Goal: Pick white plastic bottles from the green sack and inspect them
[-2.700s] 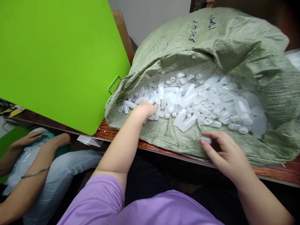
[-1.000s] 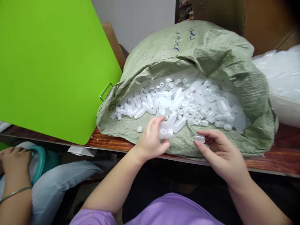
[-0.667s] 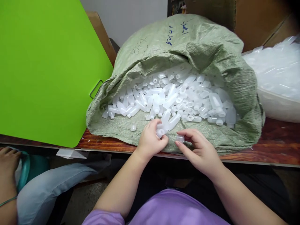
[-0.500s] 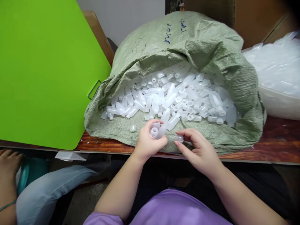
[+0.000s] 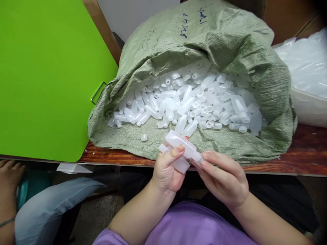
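My left hand (image 5: pixel 168 172) is closed round small translucent white plastic bottles. One bottle (image 5: pixel 181 143) lies on top under the thumb, its neck pointing right. Another bottle (image 5: pixel 181 164) sits beneath it in the palm. My right hand (image 5: pixel 224 177) pinches the neck end of the upper bottle; the fingertips mostly hide the small clear cap there. Just beyond my hands, a heap of similar bottles (image 5: pixel 170 102) fills the mouth of a pale green woven sack (image 5: pixel 158 44). A loose cap-like piece (image 5: pixel 144 137) lies on the sack's front flap.
A bright green board (image 5: pixel 43 78) with a metal handle (image 5: pixel 98 92) stands at left. A clear bag of white plastic pieces (image 5: pixel 306 78) is at right. The wooden table edge (image 5: pixel 102 154) runs before me. Another person's hand (image 5: pixel 10 172) and knee are at lower left.
My right hand has brought the clear cap left to the bottle's neck. In my left hand the bottles have turned, one now lying across with its neck to the right. The view has shifted slightly.
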`<state>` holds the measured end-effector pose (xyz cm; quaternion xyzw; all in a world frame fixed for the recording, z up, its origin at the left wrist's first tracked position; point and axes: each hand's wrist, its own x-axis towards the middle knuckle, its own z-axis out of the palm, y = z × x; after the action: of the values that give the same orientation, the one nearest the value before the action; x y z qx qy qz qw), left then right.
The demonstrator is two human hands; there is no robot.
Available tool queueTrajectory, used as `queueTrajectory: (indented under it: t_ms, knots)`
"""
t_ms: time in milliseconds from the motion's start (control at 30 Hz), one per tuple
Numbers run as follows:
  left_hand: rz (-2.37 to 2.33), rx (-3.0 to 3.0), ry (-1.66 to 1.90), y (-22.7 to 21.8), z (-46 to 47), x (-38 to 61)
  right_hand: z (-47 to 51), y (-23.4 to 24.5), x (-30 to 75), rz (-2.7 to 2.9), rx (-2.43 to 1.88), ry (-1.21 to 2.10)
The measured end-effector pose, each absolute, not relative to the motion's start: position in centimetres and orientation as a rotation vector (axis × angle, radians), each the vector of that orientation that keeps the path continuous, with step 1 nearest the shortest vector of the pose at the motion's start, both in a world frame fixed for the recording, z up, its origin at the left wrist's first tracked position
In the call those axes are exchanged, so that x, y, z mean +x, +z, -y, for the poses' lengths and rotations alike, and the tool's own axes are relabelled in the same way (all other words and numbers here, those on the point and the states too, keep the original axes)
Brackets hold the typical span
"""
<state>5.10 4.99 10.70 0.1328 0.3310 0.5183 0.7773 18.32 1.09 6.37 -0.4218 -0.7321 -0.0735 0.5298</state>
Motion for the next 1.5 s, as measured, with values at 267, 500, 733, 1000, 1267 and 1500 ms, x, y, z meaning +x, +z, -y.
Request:
queueTrajectory:
  t_ms: [267, 500, 733, 1000, 1267, 1500]
  knots:
    - [-0.723, 0.26, 1.117, 9.8, -4.9, 5.3, -1.7, 7.0, 18.6, 1.675, -1.232, 0.382]
    - [-0.737, 0.175, 1.125, 10.0, -5.2, 5.6, -2.1, 6.0, 18.3, 1.664, -1.186, 0.039]
    - [-0.731, 0.106, 1.148, 9.8, -5.3, 5.8, -2.6, 6.0, 18.3, 1.678, -1.298, -0.052]
    - [-0.723, 0.041, 1.161, 9.8, -5.7, 5.8, -3.0, 5.5, 18.2, 1.663, -1.265, -0.008]
    - [-0.723, -0.04, 1.159, 9.6, -6.3, 5.7, -3.2, 5.6, 17.9, 1.716, -1.228, -0.004]
    - [-0.751, -0.06, 1.148, 9.5, -6.4, 5.7, -3.4, 5.6, 17.7, 1.739, -1.287, 0.015]
